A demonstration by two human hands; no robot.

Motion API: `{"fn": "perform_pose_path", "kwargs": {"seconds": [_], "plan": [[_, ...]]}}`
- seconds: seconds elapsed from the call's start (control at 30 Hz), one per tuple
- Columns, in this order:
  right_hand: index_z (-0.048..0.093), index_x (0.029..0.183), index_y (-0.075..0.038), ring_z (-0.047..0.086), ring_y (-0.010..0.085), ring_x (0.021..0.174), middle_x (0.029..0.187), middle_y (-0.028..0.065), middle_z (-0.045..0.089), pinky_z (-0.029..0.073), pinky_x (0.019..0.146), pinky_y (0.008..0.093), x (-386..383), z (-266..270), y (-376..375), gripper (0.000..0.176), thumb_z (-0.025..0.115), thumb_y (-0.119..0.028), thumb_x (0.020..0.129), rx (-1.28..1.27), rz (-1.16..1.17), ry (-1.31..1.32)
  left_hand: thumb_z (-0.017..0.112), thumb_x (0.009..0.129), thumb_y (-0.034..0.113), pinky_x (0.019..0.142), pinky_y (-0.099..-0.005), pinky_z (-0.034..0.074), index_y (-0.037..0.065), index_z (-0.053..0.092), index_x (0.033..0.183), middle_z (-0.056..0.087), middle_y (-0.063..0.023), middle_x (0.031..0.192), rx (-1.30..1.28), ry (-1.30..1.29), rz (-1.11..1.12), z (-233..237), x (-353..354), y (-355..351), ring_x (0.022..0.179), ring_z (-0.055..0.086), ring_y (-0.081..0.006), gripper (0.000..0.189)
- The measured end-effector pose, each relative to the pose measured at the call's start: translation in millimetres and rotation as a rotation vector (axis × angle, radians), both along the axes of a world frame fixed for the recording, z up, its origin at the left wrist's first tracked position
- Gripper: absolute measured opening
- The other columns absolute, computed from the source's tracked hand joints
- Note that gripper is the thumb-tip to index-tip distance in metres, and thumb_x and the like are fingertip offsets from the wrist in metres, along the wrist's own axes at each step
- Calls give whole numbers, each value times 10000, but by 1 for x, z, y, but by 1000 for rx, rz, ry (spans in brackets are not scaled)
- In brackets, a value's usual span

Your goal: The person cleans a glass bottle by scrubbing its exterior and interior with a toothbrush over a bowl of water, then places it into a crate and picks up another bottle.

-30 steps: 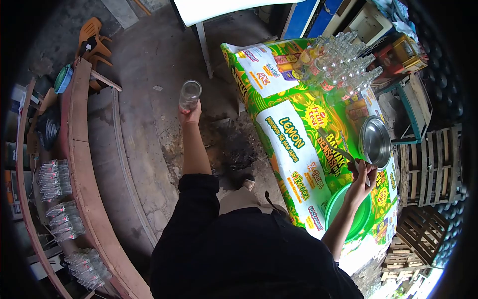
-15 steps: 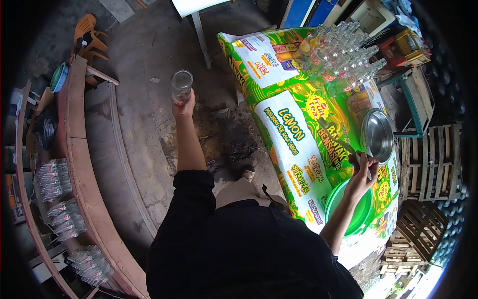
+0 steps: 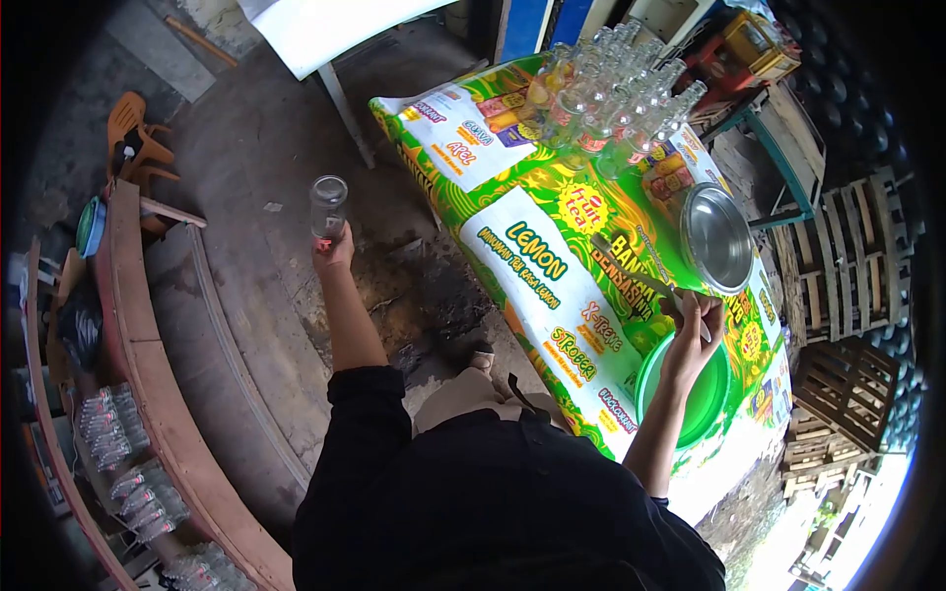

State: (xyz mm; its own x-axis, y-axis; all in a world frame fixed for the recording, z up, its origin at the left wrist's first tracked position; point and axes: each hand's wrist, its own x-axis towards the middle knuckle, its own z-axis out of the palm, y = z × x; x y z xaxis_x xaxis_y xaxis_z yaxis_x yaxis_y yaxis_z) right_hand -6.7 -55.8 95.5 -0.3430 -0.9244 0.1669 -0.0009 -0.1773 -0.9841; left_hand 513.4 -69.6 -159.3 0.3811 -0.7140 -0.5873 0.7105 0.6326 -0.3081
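My left hand is wrapped round a clear glass bottle, held out over the floor with its base toward the camera. At the right, my right hand grips a long thin knife-like tool, whose far end points up and left above the printed tablecloth. Just beyond that hand stands a round metal bowl. A green basin lies under and beside my right wrist. Many clear glass bottles stand grouped at the far end of the table.
A long brown bench or counter curves down the left side, with bundled bottles beyond it. An orange chair is at the upper left. A white table stands ahead. Wooden pallets are on the right.
The view has shifted, so the table and its items appear farther left. My left hand with the bottle appears lower and farther left. Both hands keep their hold.
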Motion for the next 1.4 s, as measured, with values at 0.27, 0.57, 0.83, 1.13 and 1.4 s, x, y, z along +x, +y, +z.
{"fn": "perform_pose_path", "kwargs": {"seconds": [0.27, 0.57, 0.83, 1.13, 1.4], "plan": [[424, 754, -65, 560, 142, 796, 796, 38, 513, 522, 631, 298, -21, 3, 18, 132, 518, -63, 847, 25, -139, 14, 534, 851, 374, 795, -415, 479, -42, 459, 1150, 526, -145, 1121, 774, -790, 130, 113, -83, -57, 932, 572, -254, 518], [423, 754, -50, 555, 147, 747, 768, 60, 523, 507, 598, 297, -46, -3, 49, 135, 515, -71, 851, 31, -275, 10, 667, 794, 214, 548, -227, 407, 39, 529, 691, 579, -5, 647, 366, -1919, -203, 179, -260, -146, 567, 508, -65, 245], [468, 827, -26, 549, 138, 759, 794, 60, 534, 499, 590, 288, -56, -1, 76, 83, 514, -90, 854, 76, -399, -4, 685, 756, 242, 659, -350, 468, -5, 578, 895, 632, -145, 781, 86, -2318, -324, 171, -372, -193, 732, 617, -297, 304], [362, 739, -53, 571, 162, 724, 766, 91, 529, 524, 573, 302, -59, -8, 85, 184, 519, -23, 830, 94, -452, -63, 724, 700, 223, 772, -446, 387, -23, 448, 1013, 509, -205, 949, 29, -2465, -152, 139, -383, -206, 904, 488, -373, 484], [363, 731, -47, 567, 162, 672, 756, 103, 544, 522, 568, 301, -60, -7, 81, 186, 521, -19, 825, 109, -467, -63, 757, 640, 121, 874, -444, 335, 17, 329, 1119, 384, -174, 1069, 336, -2428, -104, 80, -378, -166, 1004, 394, -343, 651]]}}
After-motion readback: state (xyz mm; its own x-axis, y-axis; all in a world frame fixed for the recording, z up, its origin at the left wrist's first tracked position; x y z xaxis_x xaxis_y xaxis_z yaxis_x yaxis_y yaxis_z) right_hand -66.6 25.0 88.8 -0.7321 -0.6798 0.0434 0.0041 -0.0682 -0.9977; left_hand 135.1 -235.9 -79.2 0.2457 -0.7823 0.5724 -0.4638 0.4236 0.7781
